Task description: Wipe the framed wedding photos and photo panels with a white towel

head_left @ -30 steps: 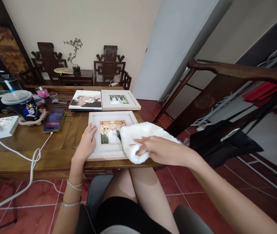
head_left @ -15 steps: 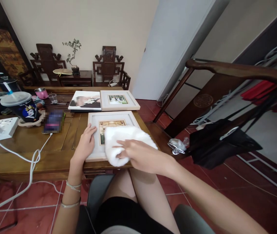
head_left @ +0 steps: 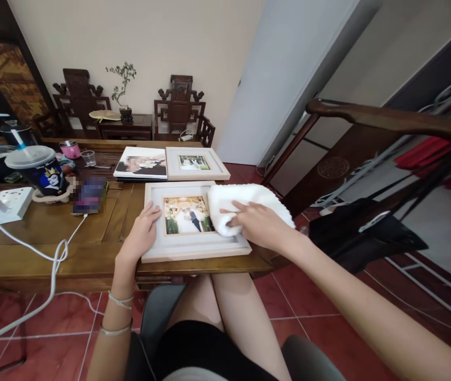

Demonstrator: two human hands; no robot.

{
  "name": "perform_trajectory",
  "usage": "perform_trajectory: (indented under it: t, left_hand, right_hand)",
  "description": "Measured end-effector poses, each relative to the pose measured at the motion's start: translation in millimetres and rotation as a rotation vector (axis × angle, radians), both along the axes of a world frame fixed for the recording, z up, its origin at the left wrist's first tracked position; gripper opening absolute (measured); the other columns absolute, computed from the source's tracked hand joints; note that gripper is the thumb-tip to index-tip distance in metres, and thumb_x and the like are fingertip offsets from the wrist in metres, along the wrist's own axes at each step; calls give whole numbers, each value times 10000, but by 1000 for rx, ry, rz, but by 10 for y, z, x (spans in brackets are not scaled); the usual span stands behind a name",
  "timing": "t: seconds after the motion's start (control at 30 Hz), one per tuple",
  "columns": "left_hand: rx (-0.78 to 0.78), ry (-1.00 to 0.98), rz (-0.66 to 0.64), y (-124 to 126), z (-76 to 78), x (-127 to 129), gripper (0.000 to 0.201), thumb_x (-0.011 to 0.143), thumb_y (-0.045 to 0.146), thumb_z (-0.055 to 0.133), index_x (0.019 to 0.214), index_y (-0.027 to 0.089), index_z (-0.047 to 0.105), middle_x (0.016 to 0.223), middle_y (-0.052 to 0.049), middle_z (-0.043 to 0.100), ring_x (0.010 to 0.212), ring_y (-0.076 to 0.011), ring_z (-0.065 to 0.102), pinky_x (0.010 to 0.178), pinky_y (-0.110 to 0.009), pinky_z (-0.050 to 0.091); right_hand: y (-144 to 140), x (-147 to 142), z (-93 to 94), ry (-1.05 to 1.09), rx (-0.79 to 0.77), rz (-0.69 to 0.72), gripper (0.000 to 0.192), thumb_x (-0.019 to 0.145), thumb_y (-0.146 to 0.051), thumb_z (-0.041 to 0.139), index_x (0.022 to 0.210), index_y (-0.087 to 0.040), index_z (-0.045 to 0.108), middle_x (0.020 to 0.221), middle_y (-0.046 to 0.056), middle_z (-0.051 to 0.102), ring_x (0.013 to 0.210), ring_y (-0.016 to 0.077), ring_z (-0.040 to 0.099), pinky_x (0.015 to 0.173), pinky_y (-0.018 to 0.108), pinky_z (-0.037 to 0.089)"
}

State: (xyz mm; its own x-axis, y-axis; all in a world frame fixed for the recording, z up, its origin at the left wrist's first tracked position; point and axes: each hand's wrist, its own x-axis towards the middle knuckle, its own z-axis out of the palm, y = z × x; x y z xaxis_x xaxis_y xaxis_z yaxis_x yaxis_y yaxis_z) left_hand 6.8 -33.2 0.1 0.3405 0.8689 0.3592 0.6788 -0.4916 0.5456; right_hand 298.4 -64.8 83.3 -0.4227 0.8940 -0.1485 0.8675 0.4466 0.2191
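I am pressing a white fluffy cloth (head_left: 249, 203) against the right edge of the nearest picture frame (head_left: 193, 248), which is lying flat at the near edge of the wooden table (head_left: 30, 233), just ahead of my knees. My right hand (head_left: 257, 222) is bunching the cloth, fingers curled loosely over its near fold rather than clenched. My left hand (head_left: 143, 230) is lying flat and open at the frame's nine o'clock edge, fingertips on the pale border, gripping nothing, only pinning it down.

I am judging the frame to be light, stiff and rather fragile: the glazed face could slip under the cloth or crack if leaned on, so the wooden border at nine and three o'clock looks like the safe place to hold. The cloth is soft and limp, taking any shape.

At twelve o'clock two more pictures are lying: a second frame (head_left: 197, 163) and a photo print (head_left: 141, 164). At ten o'clock a lidded cup (head_left: 38, 172) is standing beside a phone (head_left: 89, 194).
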Motion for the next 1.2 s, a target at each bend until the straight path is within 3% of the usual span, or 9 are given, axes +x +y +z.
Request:
perform_trajectory:
  t: [0.17,0.3,0.4,0.53,0.63,0.73,0.87,1.03,1.2]
  left_hand:
    - [-2,-52,10,25,-38,-20,471,820,78,341,1195,90,625,1311,-122,586,1375,-241,355,1149,-454,286]
    - [11,-71,27,47,-65,-23,462,829,91,339,1194,79,622,1312,-136,582,1365,-240,373,1142,-460,299]
    - [34,-62,47,51,-71,-9,469,831,90,340,1217,86,606,1311,-131,584,1353,-239,394,1135,-463,314]
    - [56,-43,65,45,-66,11,474,829,82,335,1221,89,602,1313,-134,581,1350,-240,397,1134,-468,315]
    - [57,-27,52,38,-58,14,479,821,75,339,1225,87,598,1322,-140,571,1357,-246,384,1138,-475,307]
    - [50,-18,30,28,-46,10,482,811,67,347,1219,97,602,1332,-136,562,1367,-250,367,1141,-488,294]
    - [32,4,1,17,-32,0,465,809,71,345,1178,86,626,1324,-133,568,1382,-261,340,1144,-482,291]
    - [39,4,-12,24,-29,-14,463,803,67,342,1150,107,647,1298,-114,594,1377,-257,349,1141,-486,293]
    - [34,-3,9,9,-7,-7,470,799,66,344,1160,93,644,1311,-128,584,1371,-252,362,1137,-482,303]
  right_hand:
    - [541,-101,-37,23,81,-54,450,778,-4,420,1058,-183,724,1217,172,630,1225,302,514,973,429,397]
    - [668,-136,-61,38,96,-49,484,764,23,409,1107,-156,700,1303,163,577,1294,307,430,1007,443,360]
    - [428,-127,-41,55,43,-20,558,706,63,405,1133,-160,687,1378,120,524,1300,306,419,991,427,386]
    - [-197,-87,81,107,-107,-1,608,648,83,373,1111,-147,692,1385,132,511,1260,325,475,915,409,450]
    - [-555,-35,181,177,-202,-19,645,637,83,354,1116,-188,690,1262,110,617,1217,286,533,932,378,448]
    - [-602,17,188,237,-243,-41,645,629,78,352,1092,-201,703,1119,88,693,1259,255,499,979,349,425]
    - [-249,44,36,275,-147,-39,628,638,60,378,1123,-180,697,1213,85,653,1335,255,400,1026,352,398]
    - [391,12,-146,250,14,-80,599,701,33,402,1203,-173,654,1268,118,612,1272,282,480,973,376,441]
    - [843,-225,-147,226,143,-27,565,766,25,414,1280,-143,580,1496,113,368,1367,342,305,1016,492,375]
